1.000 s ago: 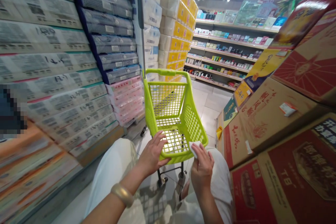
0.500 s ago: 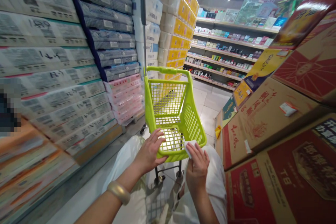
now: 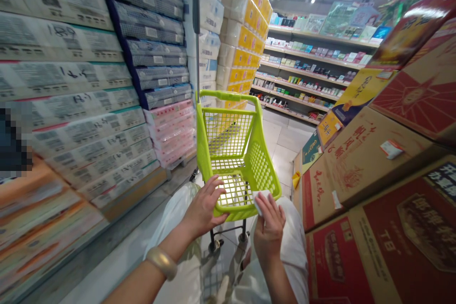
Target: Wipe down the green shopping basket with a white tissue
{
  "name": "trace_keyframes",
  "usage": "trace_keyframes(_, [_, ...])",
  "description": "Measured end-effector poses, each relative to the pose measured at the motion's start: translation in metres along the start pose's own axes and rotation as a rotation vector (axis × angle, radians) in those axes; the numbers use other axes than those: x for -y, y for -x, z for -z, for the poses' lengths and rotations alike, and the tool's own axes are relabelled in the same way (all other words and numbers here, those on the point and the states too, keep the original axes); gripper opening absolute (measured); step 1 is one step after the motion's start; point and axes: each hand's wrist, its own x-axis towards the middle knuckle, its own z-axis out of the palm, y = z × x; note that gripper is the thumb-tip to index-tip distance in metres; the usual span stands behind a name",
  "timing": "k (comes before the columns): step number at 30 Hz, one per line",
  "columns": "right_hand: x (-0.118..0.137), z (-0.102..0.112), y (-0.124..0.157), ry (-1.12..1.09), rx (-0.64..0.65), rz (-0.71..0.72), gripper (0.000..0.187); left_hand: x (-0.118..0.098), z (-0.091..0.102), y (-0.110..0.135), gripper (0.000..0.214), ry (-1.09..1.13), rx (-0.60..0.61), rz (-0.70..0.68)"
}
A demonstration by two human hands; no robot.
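Observation:
A small lime-green plastic shopping cart (image 3: 249,152) stands on the aisle floor just in front of me, its basket empty. My left hand (image 3: 204,206) grips the near rim of the cart, fingers curled over the edge; a gold bangle (image 3: 162,262) sits on that wrist. My right hand (image 3: 269,225) presses a small white cloth (image 3: 261,198) against the cart's near right corner, fingers closed on it.
Stacked packs of tissue paper (image 3: 89,118) wall the left side. Red and brown cardboard cartons (image 3: 374,190) are piled close on the right. A metal pole (image 3: 195,33) rises behind the cart. Shelves of small goods (image 3: 306,76) line the far end of the tiled aisle (image 3: 281,142).
The view shifted slightly and the cart sits a little higher in view; both hands keep their places on the cart's near rim, the cloth moving a little along the corner.

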Motion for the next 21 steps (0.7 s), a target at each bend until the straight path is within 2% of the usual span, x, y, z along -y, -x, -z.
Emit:
trace_keyframes(3, [0.032,-0.003,0.001,-0.129,0.135,0.13,0.047,-0.001,0.001,0.001,0.043,-0.007,-0.007,-0.015])
trace_keyframes(5, [0.037,-0.003,0.001,-0.158,0.16,0.176,0.05,-0.001,0.002,0.001,0.042,-0.009,-0.004,-0.026])
trace_keyframes(8, [0.012,-0.001,0.002,-0.098,0.081,0.129,0.049,-0.002,0.004,0.002,0.044,-0.001,0.003,-0.023])
trace_keyframes(10, [-0.01,0.0,0.002,-0.028,-0.001,0.027,0.047,-0.002,0.004,0.003,0.044,0.006,0.002,-0.014])
trace_keyframes(12, [-0.018,0.0,0.002,0.003,-0.043,-0.029,0.046,-0.003,0.003,0.003,0.045,0.009,-0.004,-0.006])
trace_keyframes(14, [-0.005,-0.001,0.003,-0.036,-0.009,0.003,0.045,-0.004,0.001,0.004,0.045,0.007,-0.01,-0.002])
trace_keyframes(18, [0.04,-0.004,0.004,-0.198,0.164,0.157,0.047,-0.004,0.001,0.004,0.043,0.005,-0.005,-0.021])
trace_keyframes(19, [0.044,-0.003,0.004,-0.216,0.181,0.175,0.048,-0.004,0.002,0.005,0.043,0.006,-0.001,-0.025])
trace_keyframes(21, [0.037,-0.001,0.004,-0.206,0.157,0.149,0.049,-0.003,0.002,0.005,0.044,0.007,0.006,-0.027])
